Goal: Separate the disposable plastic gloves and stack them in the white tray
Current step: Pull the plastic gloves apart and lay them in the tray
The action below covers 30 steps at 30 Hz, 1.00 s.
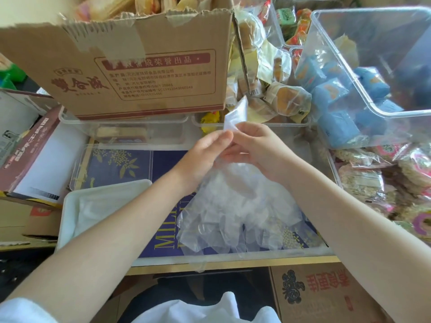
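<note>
Head view. My left hand [205, 155] and my right hand [258, 150] meet just above the centre of the frame, fingertips touching, both pinching the top of a bunch of clear plastic gloves [235, 213]. The left thumb and fingers are curled onto the film at its upper edge; the right hand's fingers are curled round the same gathered part from the 3 o'clock side. A thin strip of the film [236, 113] stands up from the pinch toward 12 o'clock. Below my hands the bunch hangs and spreads toward 6 o'clock, its glove fingers lying over a dark blue box lid with gold print [121, 164] and reaching the near edge of the clear bin [233, 258] that holds that lid.

The white tray [64, 220] lies at 8 o'clock from my hands, partly hidden under my left forearm; inside it rests a flattened layer of clear gloves [102, 206], just beside the hanging bunch but apart from it.

At 11 o'clock stands a torn cardboard box with red print [140, 71], resting on clear bins. At 1 o'clock lie wrapped small cakes [286, 99]. At 2 o'clock a large clear tub [363, 66] holds blue packets [331, 94]. At 4 o'clock are bagged round snacks with pink labels [410, 173]. At 5 o'clock, below the bin, is a brown carton with red characters [326, 292]. A white sleeve [21, 311] shows at 7 o'clock.
</note>
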Tool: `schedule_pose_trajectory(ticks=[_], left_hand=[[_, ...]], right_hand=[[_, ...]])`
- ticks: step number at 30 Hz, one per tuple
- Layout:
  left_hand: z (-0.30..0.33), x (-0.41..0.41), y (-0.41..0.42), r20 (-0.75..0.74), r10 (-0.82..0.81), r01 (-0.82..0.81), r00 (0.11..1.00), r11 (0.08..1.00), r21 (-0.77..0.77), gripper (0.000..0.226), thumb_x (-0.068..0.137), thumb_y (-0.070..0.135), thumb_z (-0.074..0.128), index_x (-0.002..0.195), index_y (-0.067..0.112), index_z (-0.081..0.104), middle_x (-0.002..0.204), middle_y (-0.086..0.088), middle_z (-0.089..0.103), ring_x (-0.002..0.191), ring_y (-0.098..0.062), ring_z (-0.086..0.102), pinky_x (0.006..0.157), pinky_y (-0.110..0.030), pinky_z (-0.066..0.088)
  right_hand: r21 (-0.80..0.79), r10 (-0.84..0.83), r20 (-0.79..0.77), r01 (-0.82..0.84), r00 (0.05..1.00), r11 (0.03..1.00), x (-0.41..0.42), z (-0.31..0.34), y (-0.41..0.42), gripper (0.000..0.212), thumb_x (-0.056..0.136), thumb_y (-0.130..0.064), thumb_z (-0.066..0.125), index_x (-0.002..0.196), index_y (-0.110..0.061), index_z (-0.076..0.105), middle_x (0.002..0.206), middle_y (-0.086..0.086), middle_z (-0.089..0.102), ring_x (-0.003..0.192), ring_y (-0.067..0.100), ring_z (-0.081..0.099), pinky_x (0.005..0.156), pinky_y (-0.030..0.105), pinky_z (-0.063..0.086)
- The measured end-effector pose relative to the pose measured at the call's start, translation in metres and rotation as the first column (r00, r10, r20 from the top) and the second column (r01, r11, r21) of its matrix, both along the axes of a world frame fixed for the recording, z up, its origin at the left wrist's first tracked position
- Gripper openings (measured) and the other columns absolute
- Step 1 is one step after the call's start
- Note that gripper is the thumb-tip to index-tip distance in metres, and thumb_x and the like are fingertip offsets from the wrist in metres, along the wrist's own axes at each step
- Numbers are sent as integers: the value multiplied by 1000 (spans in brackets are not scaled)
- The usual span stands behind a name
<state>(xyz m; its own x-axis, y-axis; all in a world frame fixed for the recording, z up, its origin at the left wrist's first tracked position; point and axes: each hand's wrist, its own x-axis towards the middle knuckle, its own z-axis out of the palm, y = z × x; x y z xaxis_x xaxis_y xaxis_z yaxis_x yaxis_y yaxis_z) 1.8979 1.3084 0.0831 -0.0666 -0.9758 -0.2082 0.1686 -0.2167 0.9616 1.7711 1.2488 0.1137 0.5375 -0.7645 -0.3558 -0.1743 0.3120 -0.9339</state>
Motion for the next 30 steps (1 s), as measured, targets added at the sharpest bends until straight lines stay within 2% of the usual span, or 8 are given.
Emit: schedule_pose_trajectory(ticks=[4,7,10,12,16,22,27,30], left_hand=[[-1,17,0,-111,32,-28,993,999,29,45,90,25,52,126,0,52,121,-17,62,113,-26,60,95,-32,48],[-3,25,4,-129,-39,43,991,999,26,35,95,16,46,125,-1,54,125,-17,61,116,-28,58,99,-37,46],[-4,32,6,-91,31,-23,995,996,86,26,95,17,42,104,10,66,101,-5,72,96,-18,68,88,-32,53],[-5,37,8,-82,6,1,997,997,82,31,93,18,41,92,16,72,95,-2,73,93,-15,69,85,-28,54],[-3,47,11,-63,-97,102,993,991,85,29,93,13,38,95,8,66,87,0,73,85,-10,69,74,-21,53],[-24,67,15,54,-90,77,994,973,216,28,98,2,34,100,7,61,85,-1,74,81,-10,69,72,-18,51],[-42,71,22,347,-30,-91,937,940,328,14,95,6,49,100,9,62,86,0,69,68,0,65,59,-10,46],[-55,59,21,430,180,-311,885,915,257,17,96,17,51,83,16,62,79,1,66,75,-14,62,74,-28,48]], right_hand=[[95,139,123,-151,983,984,-1,10,-2,29,85,-14,48,105,-1,64,95,18,68,88,28,67,85,35,54],[-6,243,-9,-243,970,970,-5,16,-2,33,95,-15,39,111,0,63,101,16,69,84,27,67,73,28,55],[-372,-116,-62,85,991,924,-13,9,-9,17,92,-16,53,82,-13,66,68,0,64,56,14,55,52,29,45],[-524,-324,-48,252,945,814,-22,-6,-20,10,82,-27,66,89,-23,60,77,-9,59,69,9,54,64,35,48],[-291,-32,-96,3,995,957,-32,-28,-31,58,72,-46,74,119,-19,54,116,1,61,106,17,59,91,38,48],[-159,67,-101,-83,993,984,-17,-44,-14,9,89,-5,59,81,-9,58,59,-6,66,48,4,57,47,16,40],[-161,-29,-254,-13,967,987,4,-72,8,17,95,-5,48,84,-17,50,70,-1,66,41,4,56,41,17,33],[-10,-11,-158,10,987,1000,11,-82,16,16,97,-5,43,88,-16,49,76,-3,67,46,6,60,46,17,42]])
